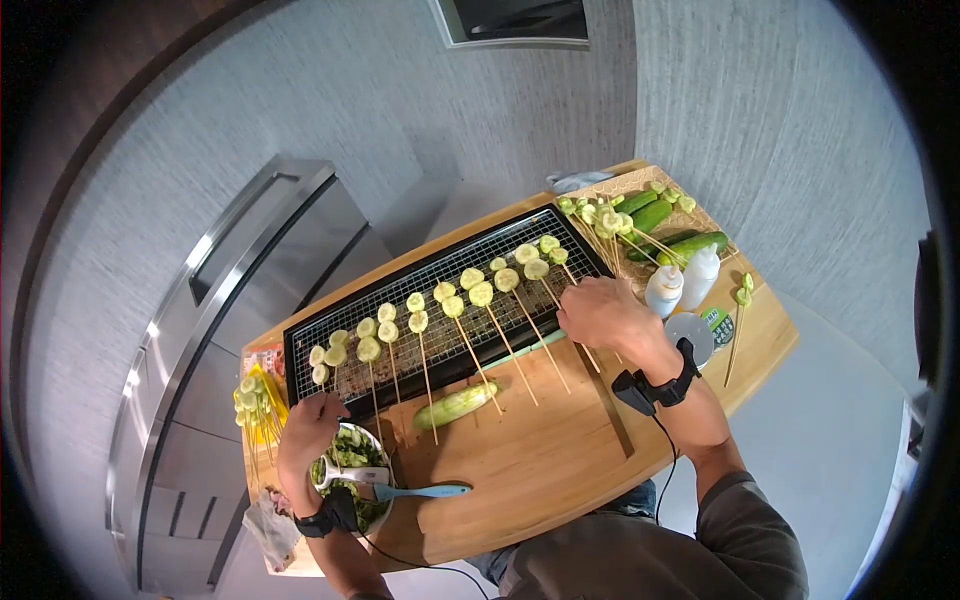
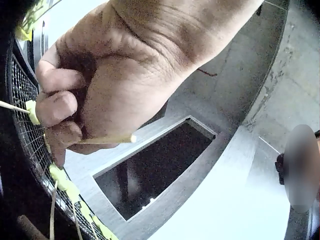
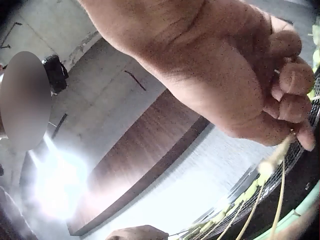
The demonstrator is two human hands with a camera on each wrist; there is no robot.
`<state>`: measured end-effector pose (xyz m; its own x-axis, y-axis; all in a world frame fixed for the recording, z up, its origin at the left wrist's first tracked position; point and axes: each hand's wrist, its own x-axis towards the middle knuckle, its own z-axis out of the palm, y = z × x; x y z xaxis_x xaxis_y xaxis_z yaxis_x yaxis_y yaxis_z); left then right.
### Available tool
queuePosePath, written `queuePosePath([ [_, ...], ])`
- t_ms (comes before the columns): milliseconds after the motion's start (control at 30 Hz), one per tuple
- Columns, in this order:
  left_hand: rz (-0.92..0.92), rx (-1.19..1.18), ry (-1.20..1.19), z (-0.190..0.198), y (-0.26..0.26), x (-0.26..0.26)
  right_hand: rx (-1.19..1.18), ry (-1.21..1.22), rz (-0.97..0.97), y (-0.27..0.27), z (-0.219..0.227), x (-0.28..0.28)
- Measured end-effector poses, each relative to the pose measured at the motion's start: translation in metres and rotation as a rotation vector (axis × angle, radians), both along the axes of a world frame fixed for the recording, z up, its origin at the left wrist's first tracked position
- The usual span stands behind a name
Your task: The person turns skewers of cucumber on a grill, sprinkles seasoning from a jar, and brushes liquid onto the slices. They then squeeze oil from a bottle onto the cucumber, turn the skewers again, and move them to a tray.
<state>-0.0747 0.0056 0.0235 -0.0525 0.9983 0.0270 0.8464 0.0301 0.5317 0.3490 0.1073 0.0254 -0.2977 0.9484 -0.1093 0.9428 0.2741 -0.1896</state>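
A row of skewers with cucumber slices (image 1: 481, 294) lies across the wire grill (image 1: 400, 290), their sticks pointing toward me. At the left end, my left hand (image 1: 310, 432) has curled fingers and pinches a skewer stick (image 2: 107, 140), whose blunt end sticks out past the palm in the left wrist view. My right hand (image 1: 610, 318) is at the right end of the grill. Its fingertips pinch another skewer stick (image 3: 280, 152), seen close up in the right wrist view. In front of the grill lies a pale peeled cucumber (image 1: 455, 407).
A bowl of green scraps (image 1: 352, 448) stands by my left forearm, a blue-handled brush (image 1: 430, 491) across its rim. Two squeeze bottles (image 1: 700, 277), whole cucumbers (image 1: 652, 217) and more skewers are at right. Other cucumber skewers (image 1: 255, 402) lie at the left edge.
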Motion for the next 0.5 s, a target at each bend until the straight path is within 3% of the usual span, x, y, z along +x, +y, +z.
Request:
queuePosePath([
  [200, -0.006, -0.108, 0.082, -0.012, 0.004, -0.005, 0.002, -0.02, 0.023, 0.002, -0.004, 0.002],
  [267, -0.001, -0.167, 0.124, -0.013, 0.005, -0.003, -0.099, -0.049, -0.003, 0.001, 0.002, 0.001],
  [500, -0.002, -0.131, 0.199, -0.018, 0.005, -0.009, -0.045, -0.02, -0.029, -0.004, 0.003, 0.002],
])
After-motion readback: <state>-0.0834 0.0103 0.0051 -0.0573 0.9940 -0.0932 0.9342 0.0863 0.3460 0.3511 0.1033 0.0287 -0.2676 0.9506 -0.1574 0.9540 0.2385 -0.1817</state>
